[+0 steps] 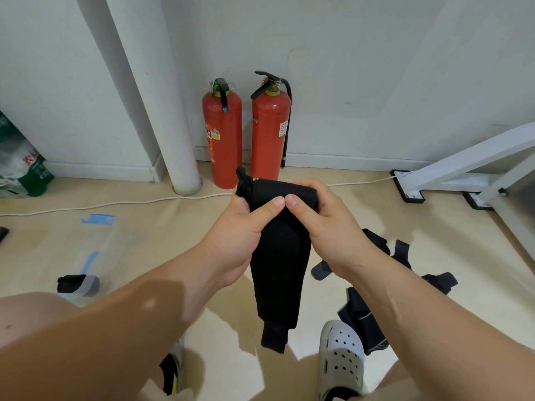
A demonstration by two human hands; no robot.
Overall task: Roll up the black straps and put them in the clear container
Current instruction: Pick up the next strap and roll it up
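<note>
I hold a wide black strap (278,273) in front of me, above the floor. Its top end is rolled into a bundle between both hands and the rest hangs down toward my feet. My left hand (240,235) grips the left side of the roll, thumb on top. My right hand (327,227) grips the right side, thumb meeting the left one. More black straps (376,308) lie in a loose heap on the floor at the right. The clear container (92,256), a transparent bag with blue trim, lies on the floor at the left with a black roll (71,283) at its near end.
Two red fire extinguishers (223,140) stand against the wall behind my hands, next to a white pipe (162,111). A white cable (115,203) runs along the floor. A white table frame (463,169) is at the right. My feet wear a grey clog (341,360) and another shoe (173,369).
</note>
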